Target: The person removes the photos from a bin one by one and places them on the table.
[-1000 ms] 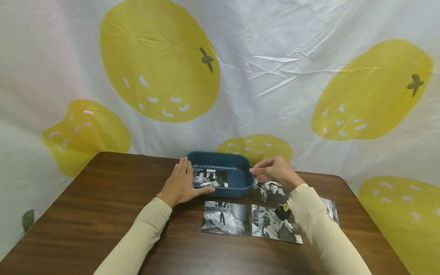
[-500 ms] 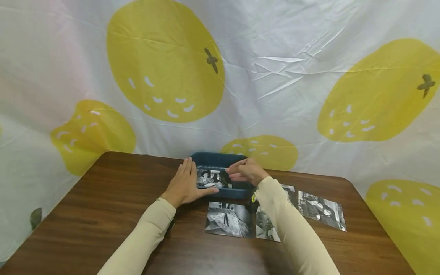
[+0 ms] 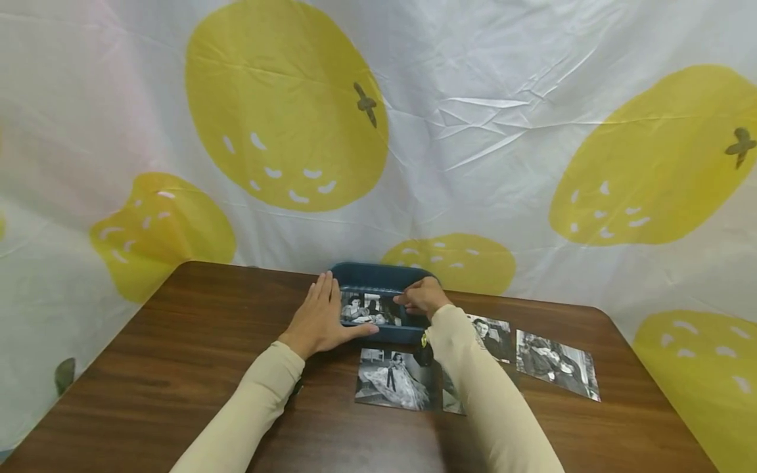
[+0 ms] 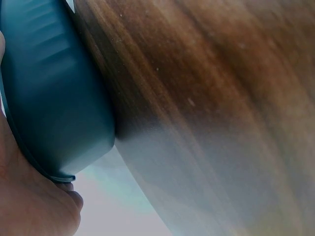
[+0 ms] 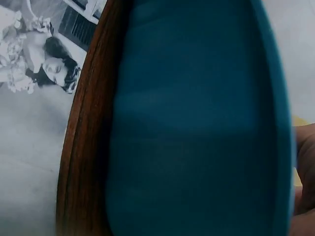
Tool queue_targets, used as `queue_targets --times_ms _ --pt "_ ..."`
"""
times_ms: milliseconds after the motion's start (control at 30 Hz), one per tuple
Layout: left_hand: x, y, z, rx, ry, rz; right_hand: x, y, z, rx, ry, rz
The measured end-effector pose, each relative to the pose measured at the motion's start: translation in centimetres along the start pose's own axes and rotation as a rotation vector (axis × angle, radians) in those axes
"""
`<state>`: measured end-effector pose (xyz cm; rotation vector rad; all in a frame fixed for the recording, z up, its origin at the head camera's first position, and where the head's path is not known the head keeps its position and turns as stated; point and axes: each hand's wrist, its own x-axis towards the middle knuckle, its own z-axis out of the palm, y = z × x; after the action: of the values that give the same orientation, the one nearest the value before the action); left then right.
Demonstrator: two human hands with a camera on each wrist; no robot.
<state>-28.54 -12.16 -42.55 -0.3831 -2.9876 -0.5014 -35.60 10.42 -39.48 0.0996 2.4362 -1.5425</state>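
A dark blue plastic bin stands near the table's far edge. In it lies a black-and-white photo, toward the left. My left hand rests on the bin's left end, fingers straight along the side and thumb along the front rim. My right hand reaches into the right part, bent fingers right at the photo's right edge; I cannot tell whether they pinch it. Both wrist views show the bin's outer wall close up. In the right wrist view, part of my right hand shows past the rim.
In front of the bin lies a photo of a figure in a wide gown. Right of it, another photo is mostly under my right sleeve. Further right lie two more, an upper photo and a slanted photo. A lemon-print cloth hangs behind.
My right hand has moved left from beside the bin's right rim into the bin, and its fingers have bent in by the photo. The left hand stays on the bin. The view has shifted slightly.
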Motion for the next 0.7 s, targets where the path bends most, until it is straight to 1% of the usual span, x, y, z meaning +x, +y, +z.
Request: queue_targets --times_ms 33,233,400,500,700 --pt "0.0 0.0 0.0 0.003 -0.006 -0.002 0.0 0.0 0.1 0.001 0.006 0.001" --pt "-0.2 0.0 0.0 0.003 0.010 0.004 0.6 0.4 0.5 -0.002 0.016 0.004" --pt "-0.2 0.0 -0.1 0.009 0.028 0.007 1.1 0.6 0.8 0.034 -0.002 -0.006" --pt "-0.3 0.1 -0.2 0.007 0.021 0.005 1.2 0.7 0.9 0.054 -0.001 -0.007" --pt "-0.4 0.3 -0.1 0.010 -0.001 0.002 1.3 1.2 1.1 0.055 0.017 -0.027"
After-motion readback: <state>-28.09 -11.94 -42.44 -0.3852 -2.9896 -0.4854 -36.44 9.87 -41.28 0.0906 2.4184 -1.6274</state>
